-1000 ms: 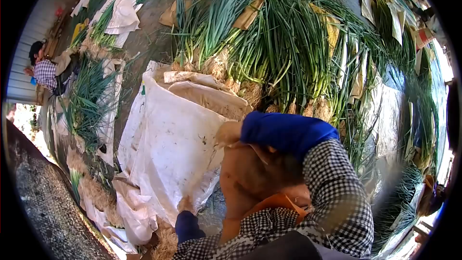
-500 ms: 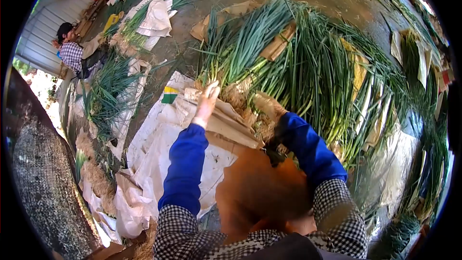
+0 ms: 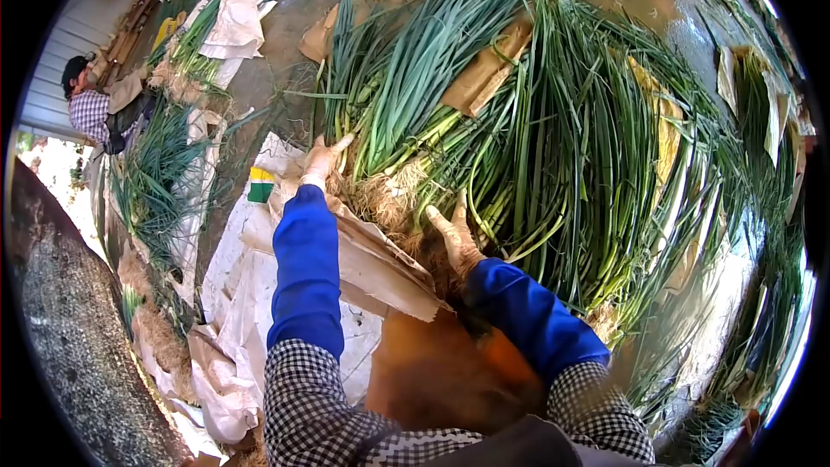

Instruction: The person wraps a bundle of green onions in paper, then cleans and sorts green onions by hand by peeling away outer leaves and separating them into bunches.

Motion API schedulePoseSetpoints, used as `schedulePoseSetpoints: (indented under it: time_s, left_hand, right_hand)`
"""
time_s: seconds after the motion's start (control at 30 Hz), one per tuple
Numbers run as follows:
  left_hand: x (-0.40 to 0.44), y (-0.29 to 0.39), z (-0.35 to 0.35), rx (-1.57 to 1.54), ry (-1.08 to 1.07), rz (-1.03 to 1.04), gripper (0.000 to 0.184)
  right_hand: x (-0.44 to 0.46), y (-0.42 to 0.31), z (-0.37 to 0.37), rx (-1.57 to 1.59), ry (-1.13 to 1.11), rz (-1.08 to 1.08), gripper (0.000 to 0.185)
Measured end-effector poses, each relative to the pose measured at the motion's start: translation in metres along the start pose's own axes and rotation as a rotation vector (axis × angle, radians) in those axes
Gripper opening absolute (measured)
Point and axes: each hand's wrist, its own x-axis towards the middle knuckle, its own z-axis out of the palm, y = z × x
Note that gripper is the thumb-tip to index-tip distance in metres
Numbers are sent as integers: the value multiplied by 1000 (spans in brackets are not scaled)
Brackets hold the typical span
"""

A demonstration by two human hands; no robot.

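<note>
A large heap of green onions [image 3: 553, 147] fills the middle, leaves pointing away from me and pale roots [image 3: 393, 195] towards me. My left hand [image 3: 323, 161] is at the left side of the root ends, thumb apart from the fingers, close to a folded brown paper sheet [image 3: 380, 272]. On the right of the same roots, my right hand [image 3: 458, 238] has its thumb and fingers spread, near the stems. I cannot see anything gripped in either hand. A brown cardboard strip [image 3: 488, 73] lies across the leaves.
White sacking [image 3: 229, 272] spreads at my left. Beyond it, a person in a checked shirt [image 3: 91, 112] sits by another onion pile [image 3: 156, 182]. More onions [image 3: 752, 112] lie at the far right. A dark rough panel [image 3: 73, 320] stands at lower left.
My right hand has moved down and left, off the stems, with its fingers now spread. The left hand has shifted left, and its thumb stands out. The whole view has shifted somewhat.
</note>
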Motion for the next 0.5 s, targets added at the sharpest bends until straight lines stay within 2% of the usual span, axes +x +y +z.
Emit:
schedulePoseSetpoints:
  time_s: [0.03,0.1,0.13,0.17,0.2,0.23,0.27,0.3,0.33,0.37,0.43,0.5]
  left_hand:
    - [-8,3,0,12,3,3,101]
    - [-43,9,7,-350,57,-3,99]
    - [-39,-3,10,-411,32,88,93]
    - [-29,-14,16,-471,-9,182,89]
    - [-49,3,9,-642,-109,96,83]
    - [-48,7,3,-590,-115,114,82]
    - [-31,3,-1,-573,-209,125,79]
    - [-16,-8,5,-647,-182,128,76]
    - [-1,-18,11,-720,-155,134,74]
    - [-61,36,13,-705,-172,-72,72]
    - [-37,10,25,-723,-207,1,72]
    - [-57,27,31,-669,-196,-51,68]
  right_hand:
    - [-1,-1,-3,13,0,-1,93]
    - [-14,-23,-12,615,-156,73,92]
    - [-9,-18,-13,459,-81,37,88]
    - [-17,-25,-19,383,-132,157,86]
    - [-13,-22,-27,235,-159,44,86]
    - [-12,-13,-37,79,-173,-42,87]
    - [-9,-10,-37,191,-254,15,92]
    - [-12,-11,-34,87,-125,7,94]
    - [-14,-9,-29,110,-111,-94,95]
    - [-7,-1,-28,137,-134,-78,97]
    - [13,3,-23,230,-176,-92,97]
    - [26,12,-9,369,-255,30,97]
